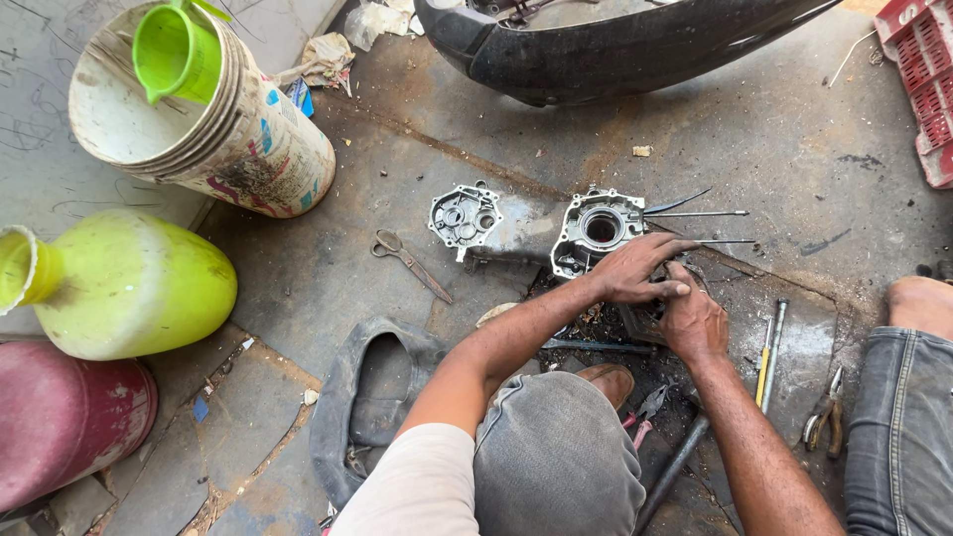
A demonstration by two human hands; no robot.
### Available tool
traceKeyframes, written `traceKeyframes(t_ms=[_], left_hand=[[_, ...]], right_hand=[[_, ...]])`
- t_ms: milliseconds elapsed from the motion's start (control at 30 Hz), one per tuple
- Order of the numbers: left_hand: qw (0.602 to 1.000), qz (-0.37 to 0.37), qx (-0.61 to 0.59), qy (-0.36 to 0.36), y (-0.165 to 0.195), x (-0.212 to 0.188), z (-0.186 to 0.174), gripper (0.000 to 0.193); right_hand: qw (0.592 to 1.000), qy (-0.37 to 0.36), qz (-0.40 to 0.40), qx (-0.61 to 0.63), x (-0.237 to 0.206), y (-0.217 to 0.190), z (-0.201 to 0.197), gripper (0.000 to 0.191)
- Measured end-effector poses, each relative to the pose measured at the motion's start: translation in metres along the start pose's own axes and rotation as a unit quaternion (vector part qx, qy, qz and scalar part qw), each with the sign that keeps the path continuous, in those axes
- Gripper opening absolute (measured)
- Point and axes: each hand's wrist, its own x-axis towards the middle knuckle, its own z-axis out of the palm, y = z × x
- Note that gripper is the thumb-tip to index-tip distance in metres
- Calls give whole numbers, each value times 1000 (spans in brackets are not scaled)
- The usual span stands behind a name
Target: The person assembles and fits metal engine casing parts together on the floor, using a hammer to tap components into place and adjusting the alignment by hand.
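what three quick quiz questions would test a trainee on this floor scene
1. True or false: both hands rest on the metal engine casing.
2. Which tool lies left of the casing: A scissors, B hammer, C saw?
3. What colour is the jug sitting in the bucket?

Key: 1 true; 2 A; 3 green.

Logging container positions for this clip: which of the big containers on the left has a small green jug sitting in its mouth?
The white bucket at top left, tipped on its side, with the green jug in it. The yellow-green jug and red drum below have none.
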Motion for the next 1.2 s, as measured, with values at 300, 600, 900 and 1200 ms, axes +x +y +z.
traceKeyframes(t_ms=[300, 600, 900, 1200], left_hand=[[999, 38, 37, -9, -7, -2, 6, 117], [992, 25, 110, -55, -2, 1, 14, 94], [992, 3, 117, -40, 1, 2, 26, 82], [997, -49, -58, -32, 17, -8, 0, 51]], right_hand=[[996, 56, -62, 16, -5, 10, -1, 42], [992, 102, -45, 58, -8, 24, 9, 21], [983, 141, -43, 109, -13, 28, 18, 19], [965, 174, -3, 196, -44, 22, -8, 31]])
